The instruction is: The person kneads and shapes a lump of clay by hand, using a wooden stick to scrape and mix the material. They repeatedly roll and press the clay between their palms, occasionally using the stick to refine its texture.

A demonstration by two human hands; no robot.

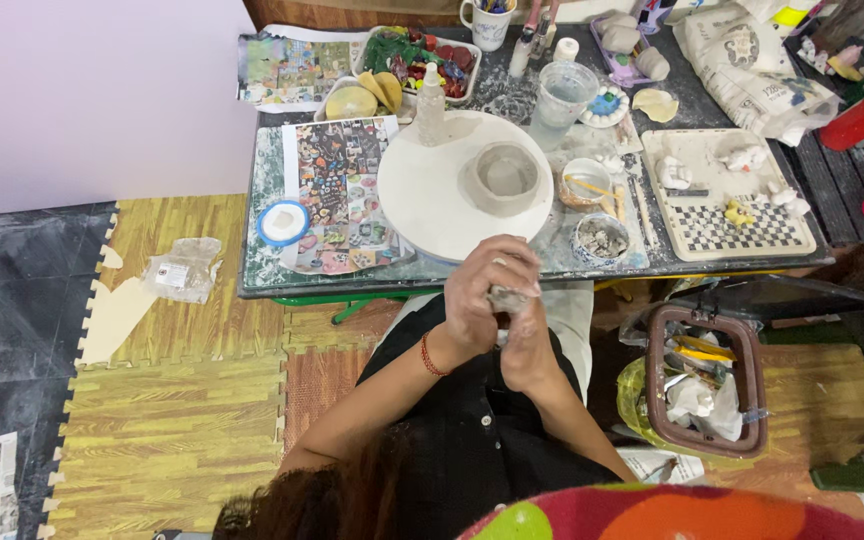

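Both my hands are held together just in front of the table's near edge, over my lap. My left hand (pixel 480 285), with a red thread around its wrist, and my right hand (pixel 532 345) press a small lump of grey clay (pixel 508 297) between them. Just beyond them on the table (pixel 262 285) lies a round white board (pixel 417 195). A grey clay bowl (pixel 502 178) stands upright on it, apart from my hands.
Right of the board are two small bowls (pixel 585 180) (pixel 600 238), a plastic cup of water (pixel 562 95) and a checkered tray (pixel 727 228) with clay pieces. A colourful printed sheet (pixel 342 190) and a blue-rimmed lid (pixel 282 222) lie left. A brown basket (pixel 704 432) stands on the floor at right.
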